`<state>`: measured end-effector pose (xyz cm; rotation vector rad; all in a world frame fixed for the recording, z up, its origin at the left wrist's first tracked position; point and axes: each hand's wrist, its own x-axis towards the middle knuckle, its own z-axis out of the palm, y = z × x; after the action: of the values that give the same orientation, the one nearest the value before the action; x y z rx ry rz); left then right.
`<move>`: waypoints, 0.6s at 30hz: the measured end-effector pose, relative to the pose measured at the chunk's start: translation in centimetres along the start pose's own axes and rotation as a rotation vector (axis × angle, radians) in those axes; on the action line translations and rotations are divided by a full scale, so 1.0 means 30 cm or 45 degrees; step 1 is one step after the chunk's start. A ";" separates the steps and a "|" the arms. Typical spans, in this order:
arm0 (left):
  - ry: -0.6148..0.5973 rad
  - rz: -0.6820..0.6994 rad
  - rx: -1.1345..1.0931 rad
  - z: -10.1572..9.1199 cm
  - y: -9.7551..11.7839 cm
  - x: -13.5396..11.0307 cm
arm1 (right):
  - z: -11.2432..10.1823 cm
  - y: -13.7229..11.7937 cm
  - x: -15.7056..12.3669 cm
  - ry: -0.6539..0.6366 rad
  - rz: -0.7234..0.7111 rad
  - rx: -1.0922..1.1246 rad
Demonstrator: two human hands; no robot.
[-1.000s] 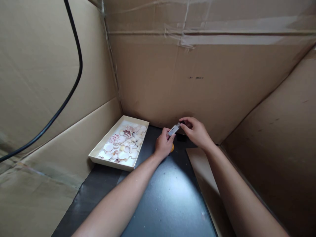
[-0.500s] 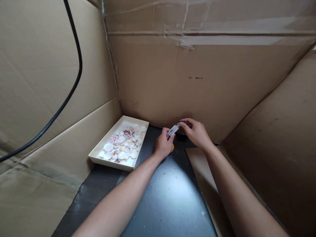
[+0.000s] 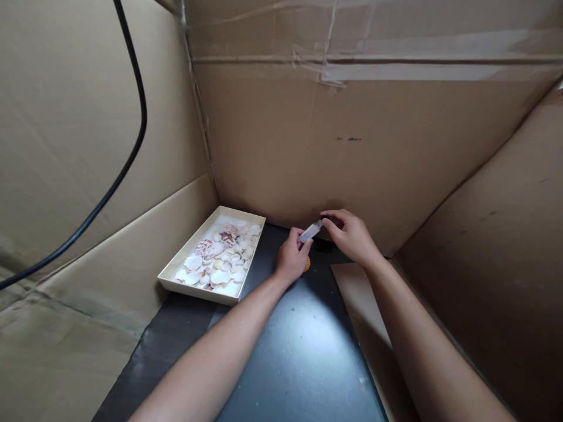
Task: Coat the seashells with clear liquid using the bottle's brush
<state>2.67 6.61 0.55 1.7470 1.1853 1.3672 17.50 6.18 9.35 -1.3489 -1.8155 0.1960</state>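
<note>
My left hand (image 3: 291, 257) is closed around a small translucent bottle (image 3: 310, 232), tilted with its neck up and to the right. My right hand (image 3: 350, 235) pinches a small black cap (image 3: 324, 218) at the bottle's neck. I cannot tell whether cap and neck still touch. Just under my left hand, a ridged orange-yellow round piece (image 3: 307, 265) shows on the dark table (image 3: 303, 334), partly hidden by the fingers.
At the left stands a cream tray (image 3: 199, 298) of pale and reddish seashells (image 3: 220, 258). A flat brown board (image 3: 358, 299) lies on the right. Cardboard walls (image 3: 352, 158) enclose the table. A black cable (image 3: 143, 111) hangs at the upper left.
My right hand has shifted very slightly away from the bottle. More of the black cap and the neck now shows between its fingers and the bottle. My left hand stays put.
</note>
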 end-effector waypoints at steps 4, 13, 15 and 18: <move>0.006 0.006 -0.017 0.003 -0.004 0.000 | -0.010 -0.016 -0.001 0.000 -0.046 -0.038; 0.015 0.013 -0.025 -0.001 -0.007 0.002 | -0.015 -0.034 -0.001 0.051 -0.136 -0.140; 0.020 0.025 -0.016 -0.003 -0.004 0.003 | -0.015 -0.031 -0.002 0.045 -0.098 -0.136; 0.049 0.059 0.039 -0.005 0.001 0.004 | -0.011 -0.025 -0.005 0.041 -0.016 -0.123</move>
<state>2.53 6.72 0.67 1.7869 1.1990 1.4229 17.21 5.64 9.90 -1.3989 -1.8258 0.0801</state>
